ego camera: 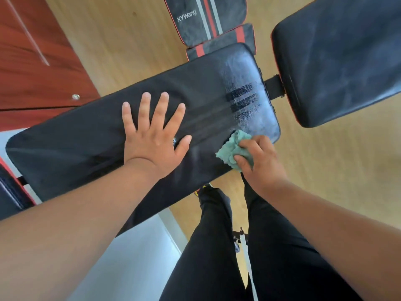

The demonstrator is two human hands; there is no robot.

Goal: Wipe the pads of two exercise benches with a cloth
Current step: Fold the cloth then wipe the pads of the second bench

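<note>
A long black bench pad runs across the middle of the view, with faded stripes and a pale dusty sheen at its right end. My left hand lies flat on the pad's middle, fingers spread and straight. My right hand grips a crumpled teal cloth and presses it on the pad's near right edge. A second black pad of the same bench sits at the upper right, joined by a black bracket.
Another bench pad with red and grey stripes and white lettering lies on the wooden floor behind. A red-brown wooden door stands at the left. My black-trousered legs stand by the pad's near edge.
</note>
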